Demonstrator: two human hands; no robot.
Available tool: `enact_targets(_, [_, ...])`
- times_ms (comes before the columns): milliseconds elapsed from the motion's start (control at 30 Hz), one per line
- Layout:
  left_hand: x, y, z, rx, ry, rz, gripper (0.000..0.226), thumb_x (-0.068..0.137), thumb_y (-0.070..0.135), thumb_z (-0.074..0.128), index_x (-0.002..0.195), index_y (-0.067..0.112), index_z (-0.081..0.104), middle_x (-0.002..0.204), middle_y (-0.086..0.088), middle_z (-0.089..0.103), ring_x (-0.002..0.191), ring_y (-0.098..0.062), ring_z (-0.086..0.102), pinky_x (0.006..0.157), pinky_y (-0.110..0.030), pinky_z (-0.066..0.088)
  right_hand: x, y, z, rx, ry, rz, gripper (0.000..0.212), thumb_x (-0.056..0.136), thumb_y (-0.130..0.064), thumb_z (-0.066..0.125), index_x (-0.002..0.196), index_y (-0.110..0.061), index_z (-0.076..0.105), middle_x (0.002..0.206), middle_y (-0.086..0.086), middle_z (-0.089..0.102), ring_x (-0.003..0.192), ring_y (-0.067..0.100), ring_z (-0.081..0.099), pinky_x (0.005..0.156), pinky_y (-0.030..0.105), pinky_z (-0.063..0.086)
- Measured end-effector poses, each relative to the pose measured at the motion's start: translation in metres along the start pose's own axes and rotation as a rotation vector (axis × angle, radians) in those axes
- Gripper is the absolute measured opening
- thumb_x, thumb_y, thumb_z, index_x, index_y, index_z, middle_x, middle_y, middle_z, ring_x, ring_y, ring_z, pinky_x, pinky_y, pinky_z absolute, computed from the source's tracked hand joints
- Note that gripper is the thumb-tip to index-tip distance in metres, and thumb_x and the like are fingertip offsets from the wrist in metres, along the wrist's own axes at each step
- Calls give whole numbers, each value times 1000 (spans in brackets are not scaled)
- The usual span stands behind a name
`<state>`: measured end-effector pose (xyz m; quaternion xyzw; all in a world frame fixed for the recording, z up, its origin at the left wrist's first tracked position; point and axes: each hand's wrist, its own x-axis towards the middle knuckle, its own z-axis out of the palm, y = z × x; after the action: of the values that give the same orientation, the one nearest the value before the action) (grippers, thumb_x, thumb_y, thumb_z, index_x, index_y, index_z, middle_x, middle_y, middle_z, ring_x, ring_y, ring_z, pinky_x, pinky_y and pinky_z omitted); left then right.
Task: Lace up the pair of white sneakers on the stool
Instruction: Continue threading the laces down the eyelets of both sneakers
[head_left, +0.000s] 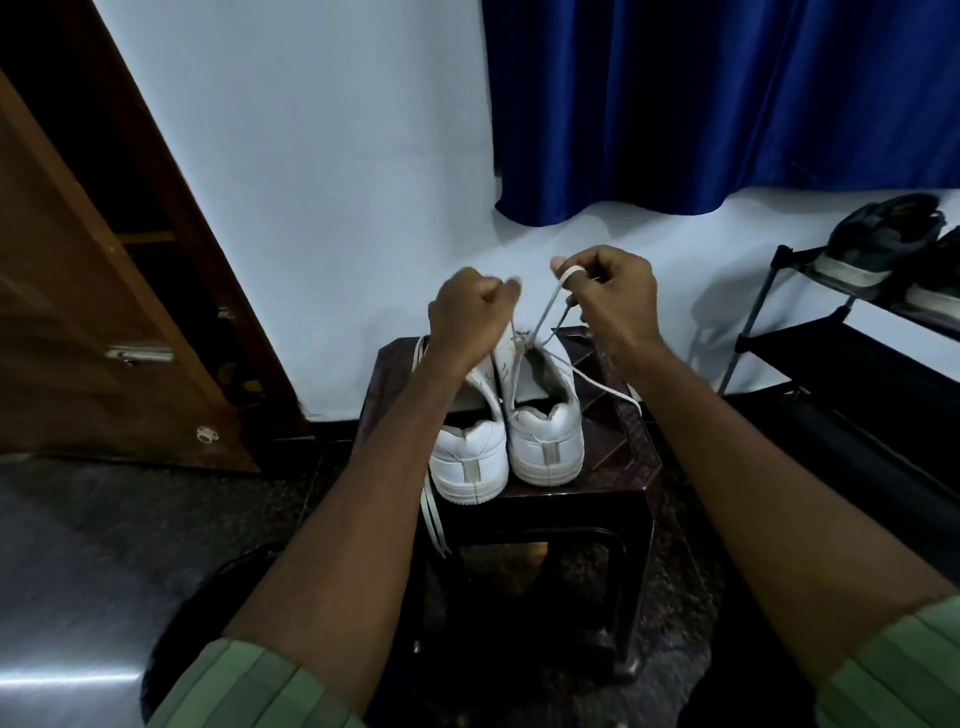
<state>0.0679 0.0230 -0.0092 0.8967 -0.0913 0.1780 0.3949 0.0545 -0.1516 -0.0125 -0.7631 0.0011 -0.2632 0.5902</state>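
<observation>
Head view. Two white sneakers stand side by side, heels toward you, on a dark stool (631, 457) set against the pale wall. The left sneaker (470, 462) sits nearer the stool's front edge; the right sneaker (545, 431) stands just beside it, the two touching along their inner sides.

Your left hand (467, 317) hovers above the toe end of the left sneaker, its fingers (506, 291) curled tight, thumb against forefinger; whether a lace lies in that pinch you cannot tell. Your right hand (613, 296) is raised above the right sneaker, its fingers clenched on a white lace (548, 306) that loops over the forefinger and runs taut down to the shoe's eyelets. A further length of lace (610, 387) trails from that shoe across the stool top to the right. A loose lace (434, 514) hangs off the stool's front left edge toward the floor.

Surroundings: a brown wooden door (78, 312) at left, a blue curtain (727, 104) above, and a black shoe rack (852, 332) at right bearing dark shoes (878, 234). Green sleeves (249, 686) are pushed up both forearms.
</observation>
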Motion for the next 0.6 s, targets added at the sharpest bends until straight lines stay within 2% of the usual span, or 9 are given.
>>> enact_targets(67, [2, 6, -9, -514, 71, -143, 47, 102, 45, 56, 62, 20, 56, 68, 3, 59, 71, -15, 57, 78, -35, 47, -3, 1, 2, -46, -73, -18, 13, 87, -26, 79, 81, -15, 75, 72, 3, 72, 68, 26, 72, 61, 44, 63])
enact_targets(133, [4, 9, -14, -784, 18, -245, 46, 104, 46, 55, 67, 18, 55, 63, 4, 57, 62, -13, 56, 77, -37, 53, -7, 1, 5, -81, -143, -47, 5, 85, -12, 77, 81, -14, 77, 72, -5, 74, 64, 18, 70, 63, 44, 64])
enact_targets(200, [5, 4, -17, -423, -17, -122, 45, 103, 49, 55, 72, 17, 48, 63, 4, 49, 57, -14, 47, 68, -36, 49, -10, 1, 10, -144, -183, -102, 11, 84, -9, 75, 79, -18, 78, 74, -10, 75, 62, 8, 68, 64, 36, 60])
enact_targets(267, [3, -5, -15, 104, -23, 17, 36, 100, 52, 59, 91, 17, 56, 81, 6, 58, 73, -15, 52, 73, -32, 42, -11, 1, 13, -191, -206, -157, 11, 84, -13, 75, 79, -22, 77, 78, -13, 75, 62, 1, 64, 65, 26, 50])
enact_targets(333, [-3, -7, -13, 304, -92, 36, 40, 97, 57, 59, 110, 19, 62, 99, 3, 65, 89, -18, 58, 79, -34, 44, -12, 2, 15, -244, -200, -212, 6, 86, -22, 77, 80, -23, 76, 81, -12, 74, 61, -1, 61, 66, 22, 44])
enact_targets(400, [-6, -6, -11, 490, -185, 47, 47, 95, 64, 55, 99, 20, 70, 90, 1, 67, 84, -23, 62, 75, -34, 45, -13, 3, 15, -262, -194, -217, 7, 87, -27, 78, 81, -23, 76, 81, -13, 74, 61, -2, 59, 67, 22, 43])
enact_targets(467, [-6, -5, -10, 522, -230, 24, 51, 95, 64, 56, 72, 20, 68, 66, 6, 55, 65, -20, 53, 67, -31, 39, -12, 4, 16, -266, -190, -196, 8, 87, -27, 77, 80, -23, 76, 80, -13, 74, 63, -3, 60, 68, 22, 45])
enact_targets(533, [-5, -5, -9, 309, -173, 20, 55, 94, 49, 63, 52, 16, 51, 56, 4, 45, 58, -18, 44, 61, -32, 35, -11, 5, 16, -289, -190, -188, 9, 88, -24, 74, 80, -22, 77, 78, -13, 74, 65, -1, 63, 69, 23, 46])
enact_targets(600, [-4, -3, -7, -1, -77, -8, 53, 94, 36, 66, 53, 7, 48, 60, -9, 50, 60, -20, 47, 62, -35, 38, -10, 7, 14, -302, -215, -174, 8, 87, -20, 73, 80, -21, 78, 77, -12, 75, 69, 3, 66, 71, 25, 50])
